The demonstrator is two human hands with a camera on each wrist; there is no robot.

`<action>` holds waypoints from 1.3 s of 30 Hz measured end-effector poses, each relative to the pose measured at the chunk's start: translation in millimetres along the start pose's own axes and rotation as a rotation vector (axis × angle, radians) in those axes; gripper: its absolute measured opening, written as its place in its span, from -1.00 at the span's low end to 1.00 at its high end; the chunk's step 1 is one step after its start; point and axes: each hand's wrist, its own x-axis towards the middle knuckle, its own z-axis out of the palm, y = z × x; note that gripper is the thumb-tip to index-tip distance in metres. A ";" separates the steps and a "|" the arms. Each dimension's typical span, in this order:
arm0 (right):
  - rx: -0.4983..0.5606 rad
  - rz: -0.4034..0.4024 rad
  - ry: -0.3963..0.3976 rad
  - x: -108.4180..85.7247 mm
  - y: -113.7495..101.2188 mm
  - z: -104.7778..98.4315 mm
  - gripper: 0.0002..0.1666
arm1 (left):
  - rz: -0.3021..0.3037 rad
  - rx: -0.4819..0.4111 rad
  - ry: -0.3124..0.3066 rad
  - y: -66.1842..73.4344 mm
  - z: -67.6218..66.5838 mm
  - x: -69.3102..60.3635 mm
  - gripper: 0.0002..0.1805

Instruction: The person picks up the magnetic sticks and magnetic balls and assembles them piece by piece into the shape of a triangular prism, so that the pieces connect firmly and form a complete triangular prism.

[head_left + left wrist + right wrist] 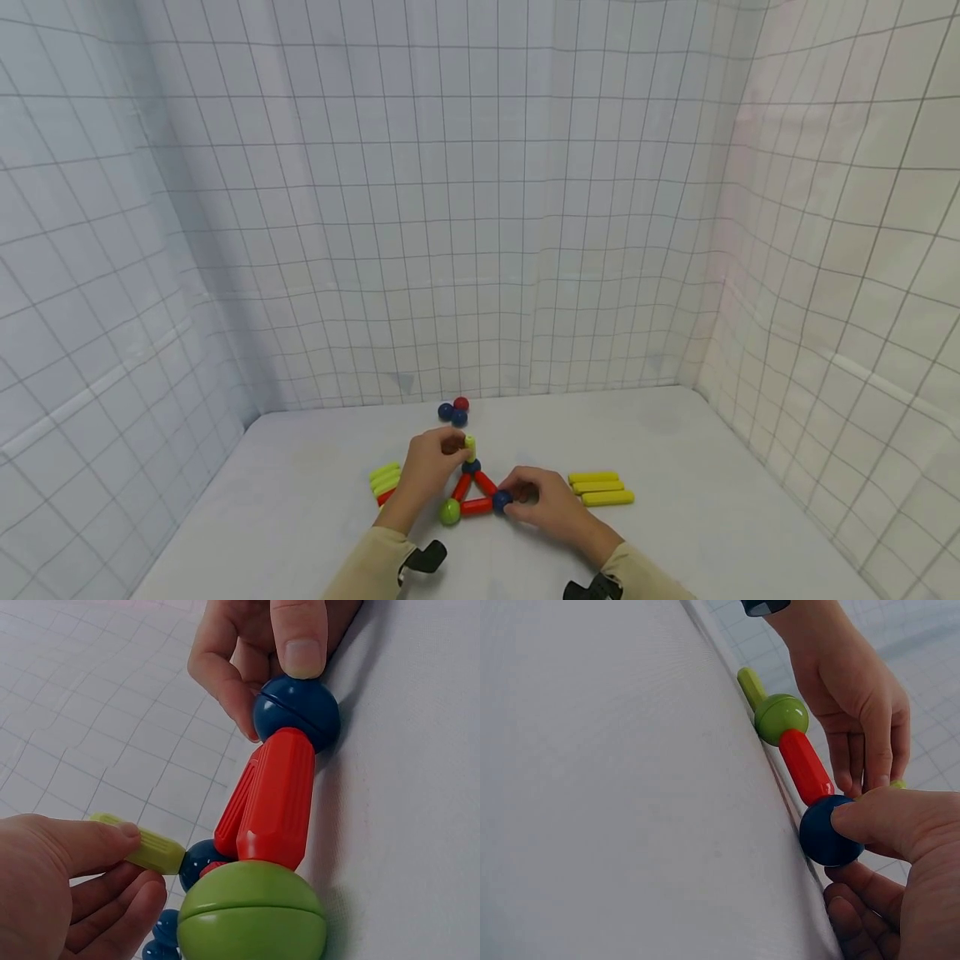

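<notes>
A flat triangle of red rods (476, 507) lies on the table, with balls at its corners. The near-left corner is a green ball (450, 512); blue balls form the others. My left hand (427, 469) pinches a short yellow-green rod (159, 851) between thumb and fingers. That rod stands up from the far blue ball (196, 860), touching it; how deep its end sits is hidden. At the right corner, my right hand (553, 505) grips the other blue ball (826, 832) with thumb and fingers.
Three yellow rods (606, 497) lie to the right of my right hand. Left of my left forearm are several yellow-green rods (386, 477) and a red one, partly hidden. Blue balls (459, 417) and a red ball (461, 404) sit at the table's back edge, before a gridded cloth wall.
</notes>
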 end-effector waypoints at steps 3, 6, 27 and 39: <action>-0.001 -0.007 0.001 0.0 1.2 -0.2 -0.74 | 0.000 0.010 -0.004 1.3 -0.4 -0.1 -0.84; 0.003 -0.019 0.000 0.4 3.3 -0.1 -0.74 | 0.006 0.042 -0.012 4.1 -4.4 -0.8 -0.82; 0.012 0.021 0.002 -1.6 7.4 2.3 -0.75 | -0.087 0.498 -0.184 15.5 -97.0 -37.0 -0.83; -0.003 0.010 0.005 1.2 3.9 1.9 -0.74 | -0.128 0.579 -0.289 -8.7 -100.0 -39.6 -0.75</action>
